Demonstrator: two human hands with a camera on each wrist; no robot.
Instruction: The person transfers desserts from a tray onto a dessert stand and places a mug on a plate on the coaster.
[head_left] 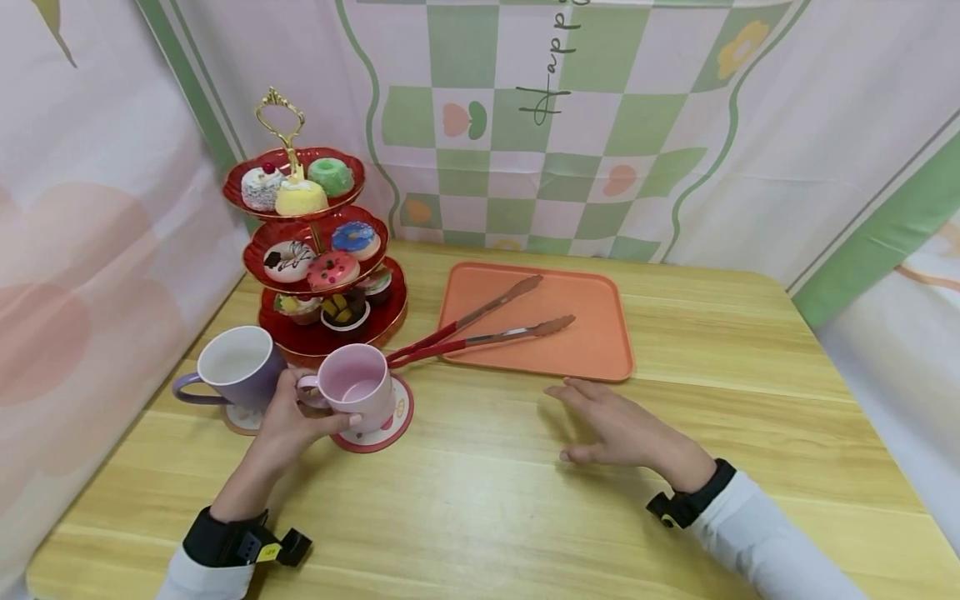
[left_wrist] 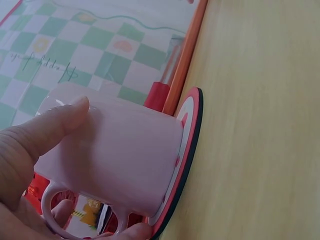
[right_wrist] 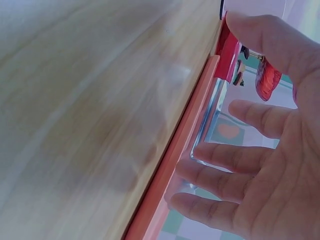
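Note:
My left hand (head_left: 288, 423) grips a pink mug (head_left: 372, 402) by its handle side, thumb laid along the mug's wall. In the left wrist view the fingers curl around the handle under the mug (left_wrist: 130, 150). The mug stands upright on a round coaster with a red-pink rim (head_left: 405, 414). Just left of that hand is a purple mug (head_left: 258, 385) with a white inside, on another coaster (head_left: 242, 421). My right hand (head_left: 618, 427) is held over the table in front of the tray, fingers spread and holding nothing, as the right wrist view shows the bare palm (right_wrist: 270, 175).
An orange tray (head_left: 592, 342) lies at the back middle. Spread tongs with red handles (head_left: 431, 348) rest across it, handle end close to the pink mug. Behind the mugs rises a red three-tier stand (head_left: 393, 312) with several cakes and donuts. A patterned curtain (head_left: 540, 183) hangs behind the table.

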